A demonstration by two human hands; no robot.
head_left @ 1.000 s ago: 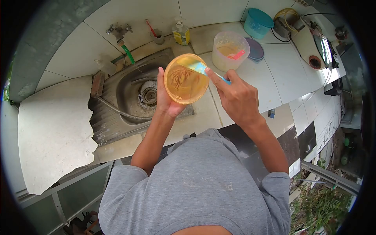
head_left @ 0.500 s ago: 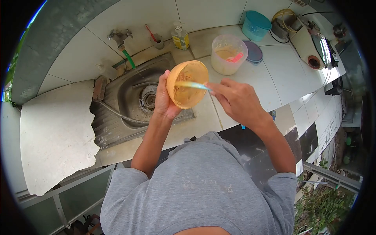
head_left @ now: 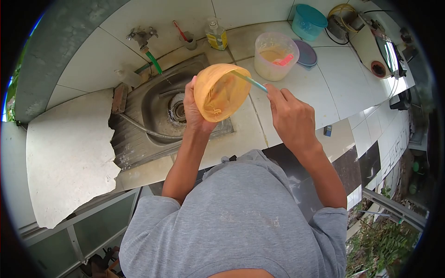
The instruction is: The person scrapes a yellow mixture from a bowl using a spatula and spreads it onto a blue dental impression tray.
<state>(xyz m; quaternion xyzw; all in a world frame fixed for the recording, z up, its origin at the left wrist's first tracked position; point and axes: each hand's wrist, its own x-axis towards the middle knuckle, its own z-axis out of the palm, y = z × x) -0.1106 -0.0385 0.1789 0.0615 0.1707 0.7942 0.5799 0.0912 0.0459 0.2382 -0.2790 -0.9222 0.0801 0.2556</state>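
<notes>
An orange bowl [head_left: 221,95], tilted with its mouth toward me, is gripped around its left side by my left hand [head_left: 193,104]. Pale, wet-looking residue clings to its inner wall. Between the fingertips of my right hand [head_left: 292,111] is the end of a slim utensil with a light blue handle [head_left: 254,83]. Its far end reaches over the bowl's upper right rim into the mouth, and its tip is hard to make out. Both hands hang above the counter by the sink [head_left: 148,99].
A translucent tub [head_left: 274,65] with pale contents and a pink scoop [head_left: 283,60] stands on the counter beside a round lid [head_left: 307,56]. Behind are a teal-lidded container [head_left: 308,22] and a dish-soap bottle [head_left: 216,34]. A tap [head_left: 143,37] with a green hose overhangs the sink.
The bowl has tipped further and shifted slightly up. My right hand has moved right and a little down, drawing the utensil from the bowl's middle to its upper right rim.
</notes>
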